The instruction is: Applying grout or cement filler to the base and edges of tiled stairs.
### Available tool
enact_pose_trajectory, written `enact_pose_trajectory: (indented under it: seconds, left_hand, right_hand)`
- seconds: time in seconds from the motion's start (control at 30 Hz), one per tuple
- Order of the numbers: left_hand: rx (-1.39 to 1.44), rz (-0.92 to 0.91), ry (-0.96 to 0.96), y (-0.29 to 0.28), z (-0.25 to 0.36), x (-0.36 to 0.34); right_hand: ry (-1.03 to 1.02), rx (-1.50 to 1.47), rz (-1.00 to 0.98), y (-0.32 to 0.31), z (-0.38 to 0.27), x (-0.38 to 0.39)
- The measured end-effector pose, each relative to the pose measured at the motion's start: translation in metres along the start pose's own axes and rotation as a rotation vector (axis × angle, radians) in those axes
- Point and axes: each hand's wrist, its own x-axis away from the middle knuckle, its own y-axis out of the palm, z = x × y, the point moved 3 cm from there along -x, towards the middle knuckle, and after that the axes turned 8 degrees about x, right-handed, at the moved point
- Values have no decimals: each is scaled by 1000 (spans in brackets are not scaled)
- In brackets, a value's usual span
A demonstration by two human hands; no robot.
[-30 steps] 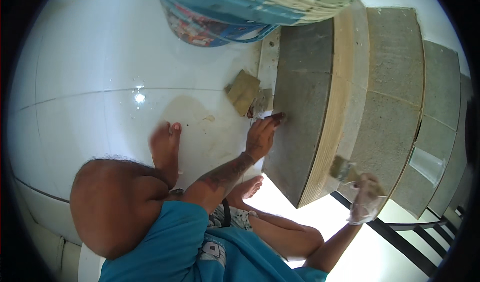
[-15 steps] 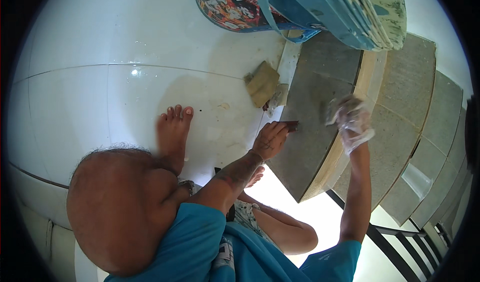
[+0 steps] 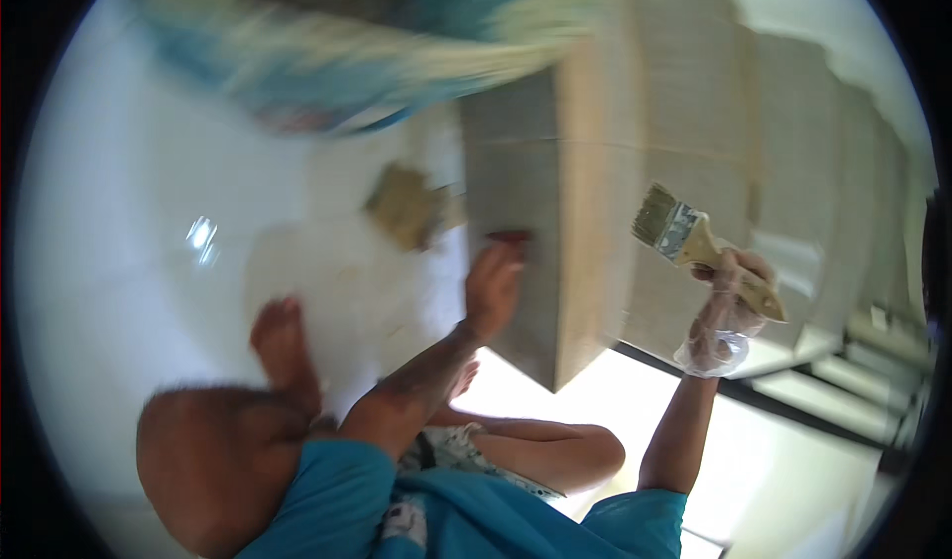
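In my right hand (image 3: pixel 734 286), gloved in clear plastic, is a flat paintbrush (image 3: pixel 697 246) with a pale wooden handle. Its dark bristles point up and left above the grey stair tiles, apart from them. My bare left hand (image 3: pixel 493 286) is at the edge of the lower step (image 3: pixel 516 177), closed around a small dark red piece (image 3: pixel 510 236) whose end sticks out over the tile. Motion blur hides the finer shape of that piece. A pale yellowish riser (image 3: pixel 585 261) runs between my two hands.
A big blue bucket (image 3: pixel 397 68) with a smeared rim fills the upper left. On the white floor (image 3: pixel 149 291), a brownish sponge or folded cloth (image 3: pixel 404 205) lies beside the step. A translucent plastic container (image 3: pixel 788 259) stands on a stair at right, near a black railing (image 3: pixel 764 397).
My right hand has come away from the lower step's edge to the right, bringing the brush into clear sight. The whole view has shifted, with the bucket looming larger. My left hand keeps its hold.
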Motion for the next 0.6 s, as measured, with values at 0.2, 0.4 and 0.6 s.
enact_pose_trajectory:
  seconds: [0.2,0.4,0.6]
  left_hand:
    - [-46,16,75,35,33,-60]
    - [-119,25,11,26,11,-46]
    - [-120,42,94,14,22,-56]
  right_hand:
    - [52,499,732,-294,-52,-91]
    - [7,234,537,-340,71,-146]
    - [187,219,323,-279,135,-177]
